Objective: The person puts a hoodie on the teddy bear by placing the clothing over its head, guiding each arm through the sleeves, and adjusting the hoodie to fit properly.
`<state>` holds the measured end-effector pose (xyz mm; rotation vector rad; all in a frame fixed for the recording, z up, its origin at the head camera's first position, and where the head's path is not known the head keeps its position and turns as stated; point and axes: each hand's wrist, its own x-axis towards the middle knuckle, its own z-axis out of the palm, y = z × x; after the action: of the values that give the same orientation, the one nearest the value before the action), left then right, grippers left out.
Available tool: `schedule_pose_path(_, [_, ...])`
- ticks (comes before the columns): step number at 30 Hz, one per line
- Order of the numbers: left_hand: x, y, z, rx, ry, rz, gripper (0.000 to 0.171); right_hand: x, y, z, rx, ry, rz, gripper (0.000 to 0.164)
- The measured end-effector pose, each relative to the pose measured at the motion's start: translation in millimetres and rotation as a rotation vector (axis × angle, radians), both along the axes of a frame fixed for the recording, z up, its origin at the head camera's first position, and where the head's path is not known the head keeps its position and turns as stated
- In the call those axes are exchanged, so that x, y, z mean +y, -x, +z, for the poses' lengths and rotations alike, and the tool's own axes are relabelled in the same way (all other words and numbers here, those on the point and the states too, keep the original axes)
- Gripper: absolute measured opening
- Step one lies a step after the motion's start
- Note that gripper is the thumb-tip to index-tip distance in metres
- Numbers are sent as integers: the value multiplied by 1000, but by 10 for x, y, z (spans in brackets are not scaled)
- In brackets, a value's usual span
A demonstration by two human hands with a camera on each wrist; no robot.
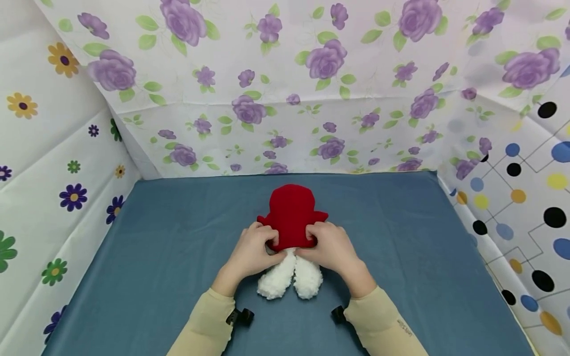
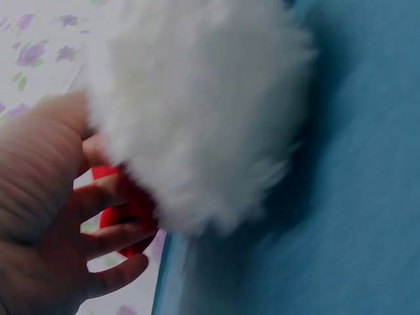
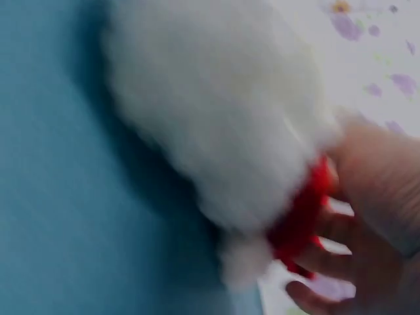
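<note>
A plush toy with a smooth red part (image 1: 291, 212) lies near the middle of the table, in the head view. Two white fluffy lobes (image 1: 308, 278) stick out of its near end, toward the person. My left hand (image 1: 254, 247) grips the lower left edge of the red part, thumb by the white fluff. Opposite it, my right hand (image 1: 334, 247) pinches the lower right edge with curled fingers. White fluff (image 2: 203, 111) fills much of the left wrist view, with red fabric behind the fingers. The right wrist view has similar fluff (image 3: 216, 111), blurred.
Blue cloth (image 1: 169, 257) covers the table. A curtain with purple roses (image 1: 276, 69) hangs at the back, a flower-printed sheet (image 1: 40, 198) on the left and a dotted sheet (image 1: 525, 237) on the right.
</note>
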<state>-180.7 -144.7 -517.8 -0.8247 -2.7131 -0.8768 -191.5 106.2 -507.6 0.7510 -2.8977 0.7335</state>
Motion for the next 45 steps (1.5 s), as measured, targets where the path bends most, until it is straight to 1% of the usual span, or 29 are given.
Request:
schedule_pose_path(3, [63,-4,-43,60,22,37,50,-109,-39,-39,73,-62,-86,52])
schedule_pose_path(6, [110,-13,-59,79,40,60,59,-180,-73,-79,151,-87,-136,56])
schedule_pose_path(9, [121,-25,-40,70,50,51,62,-195,-73,-95,209,-53,-124,62])
schedule_pose_path(11, [106,-33,-16,53,53,28,59,-173,-56,-78,208,-18,-85,62])
schedule_pose_path(12, [91,-39,-3,39,49,16,55,-148,-41,-63,192,-6,-60,61])
schedule_pose_path(13, [73,-47,11,20,41,3,50,-115,-28,-38,157,11,-37,60])
schedule_pose_path(15, [33,-63,41,-21,28,-25,38,-32,-10,19,43,48,7,55])
schedule_pose_path(17, [-4,-77,68,-66,20,-43,27,56,2,78,-78,78,54,44])
schedule_pose_path(19, [-25,-83,86,-98,18,-49,23,126,1,134,-181,93,78,34])
schedule_pose_path(20, [-28,-82,88,-105,22,-46,23,145,-2,155,-212,99,87,29])
schedule_pose_path(22, [-20,-79,84,-106,36,-22,26,145,-7,182,-230,92,89,25])
schedule_pose_path(24, [5,-75,62,-75,63,12,34,106,-15,174,-204,62,51,27])
schedule_pose_path(26, [43,-73,22,-21,89,50,41,31,-28,146,-159,33,-8,33])
schedule_pose_path(28, [80,-73,-20,37,120,85,48,-44,-46,107,-103,-11,-64,38])
schedule_pose_path(30, [109,-77,-46,81,138,110,54,-107,-68,66,-41,-57,-106,43])
schedule_pose_path(33, [139,-89,-66,123,172,119,63,-166,-96,25,51,-86,-131,50])
schedule_pose_path(35, [158,-104,-61,144,199,108,65,-183,-102,1,104,-79,-131,54])
schedule_pose_path(37, [173,-121,-47,146,220,88,65,-181,-99,-13,132,-61,-119,56])
schedule_pose_path(39, [169,-138,-9,115,227,66,60,-145,-85,-5,119,-46,-87,55])
schedule_pose_path(40, [155,-144,15,83,219,51,56,-113,-75,7,88,-33,-67,53])
schedule_pose_path(42, [104,-157,82,-14,171,5,42,-22,-52,47,-13,1,-25,46])
schedule_pose_path(45, [-12,-163,193,-195,76,-87,10,155,-27,150,-205,72,49,19])
